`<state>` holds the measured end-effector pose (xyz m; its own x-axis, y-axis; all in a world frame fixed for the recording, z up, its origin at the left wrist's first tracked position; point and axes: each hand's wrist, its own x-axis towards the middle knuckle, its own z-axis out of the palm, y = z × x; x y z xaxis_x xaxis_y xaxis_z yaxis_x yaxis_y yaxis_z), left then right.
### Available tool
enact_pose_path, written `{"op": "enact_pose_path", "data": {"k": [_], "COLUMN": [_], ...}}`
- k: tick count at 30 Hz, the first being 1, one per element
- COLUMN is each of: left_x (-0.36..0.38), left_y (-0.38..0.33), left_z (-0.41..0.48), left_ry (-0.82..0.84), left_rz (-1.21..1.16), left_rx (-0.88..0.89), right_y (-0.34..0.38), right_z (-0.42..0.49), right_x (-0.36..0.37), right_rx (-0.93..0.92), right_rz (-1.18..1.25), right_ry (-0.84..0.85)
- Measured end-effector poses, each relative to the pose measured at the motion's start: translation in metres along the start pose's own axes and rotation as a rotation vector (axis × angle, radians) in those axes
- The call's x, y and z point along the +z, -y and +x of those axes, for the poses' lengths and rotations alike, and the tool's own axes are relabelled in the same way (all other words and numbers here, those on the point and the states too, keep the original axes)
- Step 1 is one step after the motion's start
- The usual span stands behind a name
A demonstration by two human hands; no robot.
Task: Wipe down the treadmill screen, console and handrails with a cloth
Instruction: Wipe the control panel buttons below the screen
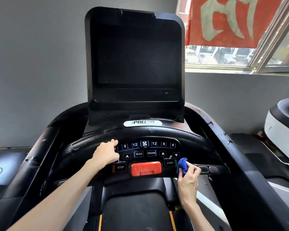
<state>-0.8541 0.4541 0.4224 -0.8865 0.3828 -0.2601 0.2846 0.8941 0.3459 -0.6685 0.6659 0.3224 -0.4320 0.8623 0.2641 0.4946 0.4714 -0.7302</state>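
Blue single cloth (182,165) in right hand (189,180); left hand (105,155) touches console (145,135).

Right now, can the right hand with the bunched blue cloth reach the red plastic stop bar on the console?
Probably yes. The right hand holds the blue cloth just right of the red stop bar, only the START button between. The left hand rests farther left, clear.
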Motion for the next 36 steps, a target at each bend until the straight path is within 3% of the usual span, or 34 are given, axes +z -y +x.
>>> {"op": "enact_pose_path", "data": {"k": [3,9,11,14,15,19,21,25,31,33,36], "left_x": [-0.002,-0.004,-0.003,0.0,0.001,0.005,0.004,0.008,0.029,0.028,0.028], "left_y": [0.0,0.003,0.003,0.003,0.004,0.005,0.004,0.012,0.035,0.043,0.055], "left_z": [0.0,0.003,0.003,0.003,0.003,0.002,0.001,-0.004,-0.026,-0.031,-0.035], "left_ry": [-0.001,-0.007,-0.007,-0.011,-0.011,-0.015,-0.022,-0.07,-0.127,-0.114,-0.093], "left_rz": [0.005,-0.018,-0.014,0.006,0.014,0.049,0.041,-0.117,-0.357,-0.369,-0.353], "left_rx": [0.019,0.027,0.021,0.019,0.017,0.029,0.035,0.068,0.126,0.109,0.075], "right_y": [0.008,0.024,0.006,0.006,0.012,0.001,-0.008,0.015,0.048,0.052,0.06], "right_z": [-0.008,-0.017,-0.004,0.0,-0.005,-0.029,-0.024,-0.023,-0.051,-0.06,-0.087], "right_x": [0.005,0.03,0.018,0.017,0.021,0.03,0.024,0.028,0.042,0.039,0.044], "right_rx": [0.055,-0.359,-0.316,-0.092,-0.112,-0.395,-0.302,0.059,0.236,0.229,-0.061], "right_rz": [0.05,-0.048,-0.079,-0.047,-0.065,-0.127,-0.055,0.09,0.259,0.277,0.199], "right_ry": [-0.021,0.125,0.087,-0.053,-0.055,0.09,0.072,-0.044,0.054,0.072,0.126]}}
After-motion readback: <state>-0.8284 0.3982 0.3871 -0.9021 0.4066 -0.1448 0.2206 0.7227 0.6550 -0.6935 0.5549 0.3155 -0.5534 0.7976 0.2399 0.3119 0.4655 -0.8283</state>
